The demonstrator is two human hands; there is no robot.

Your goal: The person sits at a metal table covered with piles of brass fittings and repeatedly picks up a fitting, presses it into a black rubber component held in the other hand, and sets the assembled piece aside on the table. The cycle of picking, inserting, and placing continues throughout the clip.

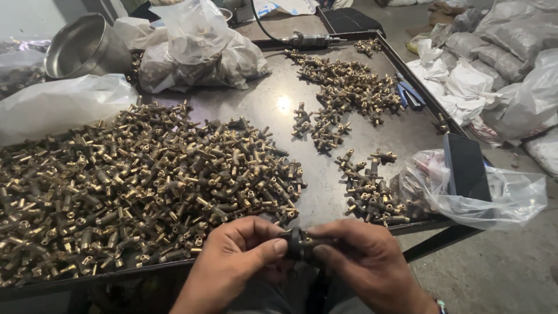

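Brass fitting [299, 243], small and dark at its visible end, sits just off the bench's near edge, pinched between both hands with most of it hidden by fingers. Behind it a large heap of brass fittings [133, 186] covers the bench's [279, 104] left half, smaller clusters [349, 87] lie toward the far right corner, and a clear plastic bag [482, 192] hangs over the right edge. Left hand [238, 256] and right hand [360, 261] curl inward, thumbs and forefingers closed on the fitting.

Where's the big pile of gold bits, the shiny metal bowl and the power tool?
Big brass pile [133, 186], head view, middle of the heap.
Metal bowl [81, 46], head view, its inner wall.
Power tool [308, 40], head view, its grey body.
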